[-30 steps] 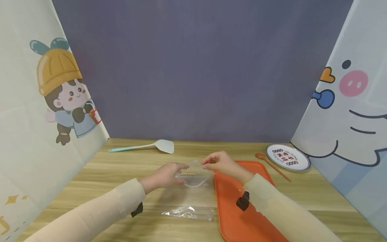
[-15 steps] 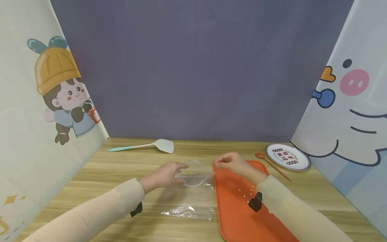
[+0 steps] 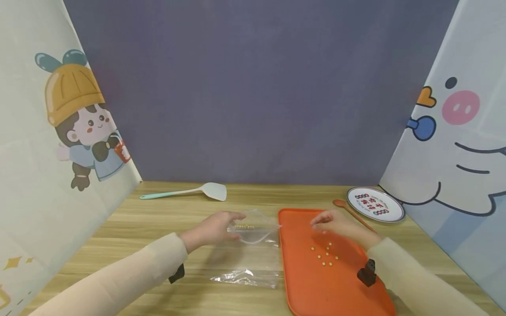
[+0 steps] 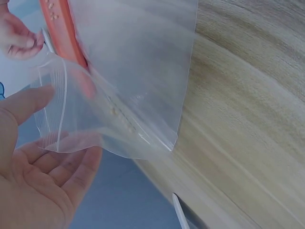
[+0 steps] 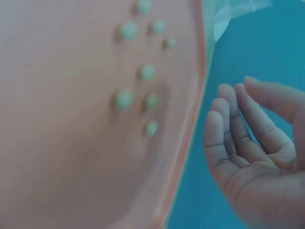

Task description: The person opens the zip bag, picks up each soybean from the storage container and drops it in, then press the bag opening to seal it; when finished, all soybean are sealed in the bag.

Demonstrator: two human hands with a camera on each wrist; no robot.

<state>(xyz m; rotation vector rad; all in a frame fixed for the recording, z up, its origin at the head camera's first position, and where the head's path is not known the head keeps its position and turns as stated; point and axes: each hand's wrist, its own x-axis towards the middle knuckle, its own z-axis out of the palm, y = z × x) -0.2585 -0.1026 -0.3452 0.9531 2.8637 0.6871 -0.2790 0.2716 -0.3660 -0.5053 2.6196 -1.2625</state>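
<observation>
My left hand (image 3: 216, 228) holds the mouth of a clear zip-lock bag (image 3: 257, 237), thumb and fingers spread around it. In the left wrist view the thumb (image 4: 35, 101) shows at the zip strip, with the curled fingers (image 4: 83, 171) on the opposite side of the film. A row of small yellow beans (image 4: 116, 113) shows through the plastic. My right hand (image 3: 336, 223) hovers over the orange tray (image 3: 312, 292), its fingers loosely bent with nothing visible between them. Several more round, pale yellow beans (image 3: 327, 254) lie scattered on the tray, close below that hand.
A white spatula with a mint handle (image 3: 213, 191) lies at the back left. At the back right are a reddish-brown spoon (image 3: 340, 203) and a patterned white plate (image 3: 375, 214). The bag's lower part (image 3: 247, 277) lies flat on the wooden table (image 3: 189, 289), beside the tray.
My right hand has moved right, from the bag's mouth to above the tray, uncovering the beans there. My left hand has stayed at the bag.
</observation>
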